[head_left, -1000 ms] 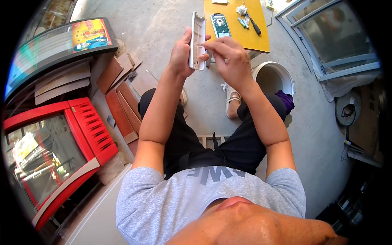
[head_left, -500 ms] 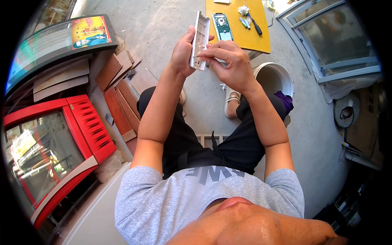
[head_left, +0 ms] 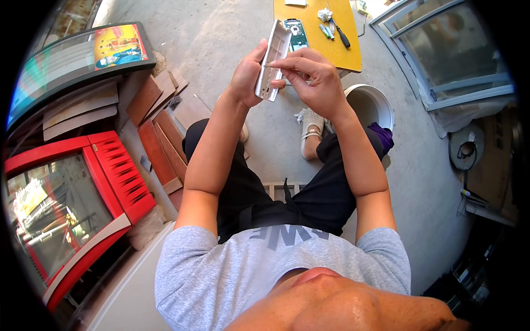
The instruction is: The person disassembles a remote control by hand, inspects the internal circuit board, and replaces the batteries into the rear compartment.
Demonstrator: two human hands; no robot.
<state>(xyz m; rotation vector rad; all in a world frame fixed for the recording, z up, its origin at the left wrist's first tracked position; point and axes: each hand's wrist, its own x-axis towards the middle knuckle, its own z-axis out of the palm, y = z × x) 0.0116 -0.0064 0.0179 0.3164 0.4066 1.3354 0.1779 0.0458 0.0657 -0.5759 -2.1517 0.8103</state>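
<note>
White case (head_left: 277, 47): raised in the left hand (head_left: 246, 78), fingers gripping its sides.
Right hand (head_left: 320, 81): fingertips at case interior, shifted from near end toward middle; handling apparently unfinished. Cannot tell whether fingers pinch anything.
Yellow table (head_left: 337, 58): circuit board (head_left: 298, 36), screwdriver (head_left: 344, 38).

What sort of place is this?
Probably an informal workshop or storeroom: a circuit board and a screwdriver lie on a yellow table, and loose wooden boards are piled to the person's left.
</note>
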